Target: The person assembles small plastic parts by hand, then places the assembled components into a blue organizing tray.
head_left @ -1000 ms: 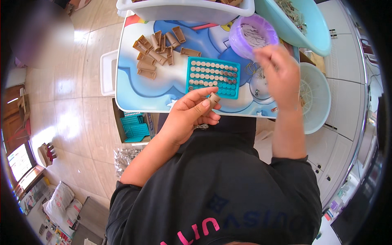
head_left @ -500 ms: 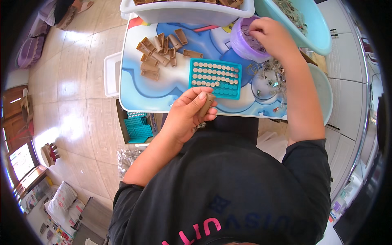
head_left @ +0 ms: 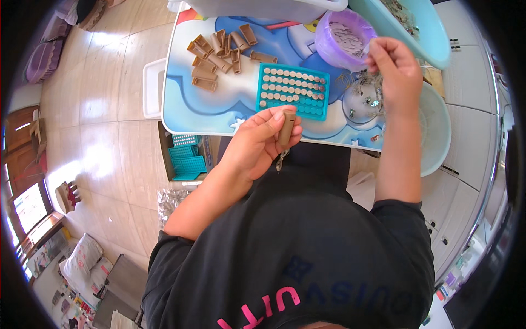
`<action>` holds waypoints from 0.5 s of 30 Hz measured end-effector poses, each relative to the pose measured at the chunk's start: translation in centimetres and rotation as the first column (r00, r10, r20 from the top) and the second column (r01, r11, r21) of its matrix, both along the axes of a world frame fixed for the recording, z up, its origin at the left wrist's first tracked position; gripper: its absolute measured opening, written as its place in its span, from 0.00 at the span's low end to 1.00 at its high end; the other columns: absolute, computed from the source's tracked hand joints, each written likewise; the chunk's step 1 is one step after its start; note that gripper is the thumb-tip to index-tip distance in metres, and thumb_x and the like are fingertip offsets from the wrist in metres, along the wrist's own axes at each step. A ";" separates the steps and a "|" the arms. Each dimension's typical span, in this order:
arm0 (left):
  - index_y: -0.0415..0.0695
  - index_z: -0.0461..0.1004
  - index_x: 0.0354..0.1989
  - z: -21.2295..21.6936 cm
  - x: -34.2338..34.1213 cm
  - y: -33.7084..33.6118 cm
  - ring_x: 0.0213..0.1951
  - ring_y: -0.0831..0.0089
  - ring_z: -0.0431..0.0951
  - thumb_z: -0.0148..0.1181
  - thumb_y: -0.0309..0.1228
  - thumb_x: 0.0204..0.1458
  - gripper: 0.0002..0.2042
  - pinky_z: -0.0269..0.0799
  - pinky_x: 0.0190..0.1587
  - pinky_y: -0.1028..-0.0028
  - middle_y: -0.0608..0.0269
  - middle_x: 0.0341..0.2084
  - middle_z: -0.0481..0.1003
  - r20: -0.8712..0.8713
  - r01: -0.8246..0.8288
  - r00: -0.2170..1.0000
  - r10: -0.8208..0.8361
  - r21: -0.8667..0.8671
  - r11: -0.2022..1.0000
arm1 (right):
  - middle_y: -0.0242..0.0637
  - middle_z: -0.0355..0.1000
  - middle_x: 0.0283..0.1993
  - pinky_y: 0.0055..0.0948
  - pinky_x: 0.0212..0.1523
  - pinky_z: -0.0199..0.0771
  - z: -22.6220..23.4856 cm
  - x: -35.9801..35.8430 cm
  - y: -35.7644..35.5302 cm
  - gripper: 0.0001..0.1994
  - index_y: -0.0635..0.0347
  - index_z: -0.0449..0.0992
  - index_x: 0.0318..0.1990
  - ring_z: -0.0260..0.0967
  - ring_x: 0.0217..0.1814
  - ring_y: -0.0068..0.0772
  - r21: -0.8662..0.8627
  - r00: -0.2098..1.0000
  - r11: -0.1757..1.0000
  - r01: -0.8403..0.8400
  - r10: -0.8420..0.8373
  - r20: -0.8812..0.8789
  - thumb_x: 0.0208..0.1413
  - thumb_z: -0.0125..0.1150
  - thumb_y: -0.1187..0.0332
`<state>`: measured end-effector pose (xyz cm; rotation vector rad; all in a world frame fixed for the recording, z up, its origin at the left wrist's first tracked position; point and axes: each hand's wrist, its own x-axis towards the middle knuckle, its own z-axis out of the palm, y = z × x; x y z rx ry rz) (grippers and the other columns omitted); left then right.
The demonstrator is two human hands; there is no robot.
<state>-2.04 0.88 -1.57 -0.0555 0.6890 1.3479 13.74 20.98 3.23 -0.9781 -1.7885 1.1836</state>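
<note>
In my left hand (head_left: 262,137), in front of the table's near edge, a small brown plastic casing (head_left: 286,127) stands nearly upright between thumb and fingers. A thin strand of wires (head_left: 281,160) hangs below it. My right hand (head_left: 395,66) is raised beside the purple bowl (head_left: 324,48), thumb and fingertips pinched on a small pale piece (head_left: 366,50). Thin grey pieces (head_left: 348,38) fill that plastic-lined bowl. Between my hands lies a teal tray (head_left: 325,93) with rows of round silver cells (head_left: 282,88); some slots at its near right hold none.
Loose brown casings (head_left: 220,52) lie at the table's far left. Tangled wires with small green parts (head_left: 370,98) sit right of the tray. A white bin (head_left: 263,7), a blue basin (head_left: 433,41) and a pale round tub (head_left: 438,134) border the table. Below left is a box of teal trays (head_left: 186,162).
My right hand has come out of the purple bowl toward me, with a small pale piece in its pinch. My left hand has turned the casing more upright.
</note>
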 end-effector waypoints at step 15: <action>0.37 0.68 0.45 0.8 0.5 0.0 0.37 0.72 0.75 0.50 0.34 0.56 0.13 0.69 0.46 0.72 0.60 0.35 0.74 0.115 0.004 0.993 -0.016 0.104 0.995 | 0.40 0.70 0.36 0.24 0.34 0.69 -4.0 -1.2 -11.6 0.05 0.62 0.74 0.32 0.69 0.34 0.31 0.232 0.975 0.960 -0.158 0.188 -0.117 0.46 0.62 0.79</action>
